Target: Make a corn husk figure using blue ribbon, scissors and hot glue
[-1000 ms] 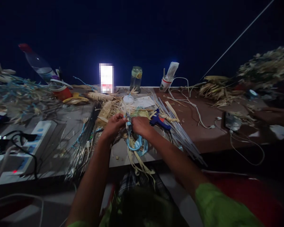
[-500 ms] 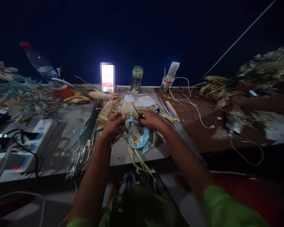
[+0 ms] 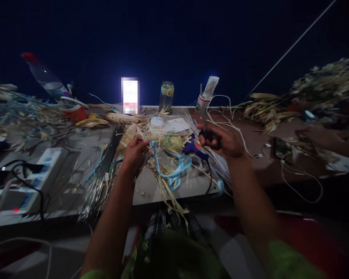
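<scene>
Left hand (image 3: 134, 151) pinched shut on end of light-blue ribbon (image 3: 172, 170) — ribbon loops across grey board (image 3: 151, 186), over dried corn husk strips (image 3: 168, 193). Right hand (image 3: 225, 141) lifted to the right, fist closed around dark scissors (image 3: 209, 135), blades hard to make out. Blue glue gun (image 3: 193, 149) lying between the hands, just beside the ribbon. Glass jar (image 3: 166, 97) and lit phone screen (image 3: 130, 95) at far edge — power strip (image 3: 31, 182) far left. Another person's hand (image 3: 317, 136) at right, blurred.
</scene>
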`<action>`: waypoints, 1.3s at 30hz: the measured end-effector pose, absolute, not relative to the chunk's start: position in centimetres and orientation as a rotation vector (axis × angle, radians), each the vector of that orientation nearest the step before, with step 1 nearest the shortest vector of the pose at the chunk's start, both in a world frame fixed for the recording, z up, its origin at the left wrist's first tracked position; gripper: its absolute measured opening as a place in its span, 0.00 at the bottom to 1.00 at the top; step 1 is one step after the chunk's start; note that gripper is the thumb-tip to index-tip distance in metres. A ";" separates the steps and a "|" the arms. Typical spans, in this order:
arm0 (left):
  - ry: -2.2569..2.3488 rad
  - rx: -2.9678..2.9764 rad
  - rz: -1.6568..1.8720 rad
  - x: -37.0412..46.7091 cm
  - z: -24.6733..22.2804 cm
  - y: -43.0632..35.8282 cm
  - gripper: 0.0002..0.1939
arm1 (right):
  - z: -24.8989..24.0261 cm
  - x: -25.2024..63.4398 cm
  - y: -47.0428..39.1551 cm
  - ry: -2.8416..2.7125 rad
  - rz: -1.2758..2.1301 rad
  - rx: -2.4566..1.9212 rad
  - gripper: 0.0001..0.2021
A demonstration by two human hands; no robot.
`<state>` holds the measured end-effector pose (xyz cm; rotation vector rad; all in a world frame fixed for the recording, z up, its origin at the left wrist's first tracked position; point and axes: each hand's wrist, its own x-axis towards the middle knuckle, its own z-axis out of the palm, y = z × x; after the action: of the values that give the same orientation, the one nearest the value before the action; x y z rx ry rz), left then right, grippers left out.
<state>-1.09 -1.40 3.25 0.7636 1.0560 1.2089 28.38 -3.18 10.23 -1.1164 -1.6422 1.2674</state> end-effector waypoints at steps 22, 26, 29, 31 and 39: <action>1.048 0.781 1.331 -1.6 2.5 -0.6 0.16 | 5.1 22.3 -0.7 -1.863 1.905 -0.974 0.27; 1.036 0.791 1.322 -1.7 2.6 -0.7 0.15 | 4.9 22.6 -0.5 -1.944 1.966 -1.013 0.25; 1.016 0.794 1.319 -1.6 2.8 -0.7 0.14 | 4.8 22.9 -0.5 -1.981 1.982 -0.978 0.25; 1.015 0.801 1.318 -1.6 2.9 -0.7 0.13 | 4.9 22.9 -0.5 -1.986 1.974 -0.980 0.25; 1.021 0.807 1.277 -1.4 3.2 -0.9 0.13 | 4.3 21.8 -0.6 -1.955 1.960 -0.975 0.22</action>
<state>-1.37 -0.85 3.18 0.8073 1.0213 1.2769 21.78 -0.60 4.31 -0.9754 -1.9550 1.9596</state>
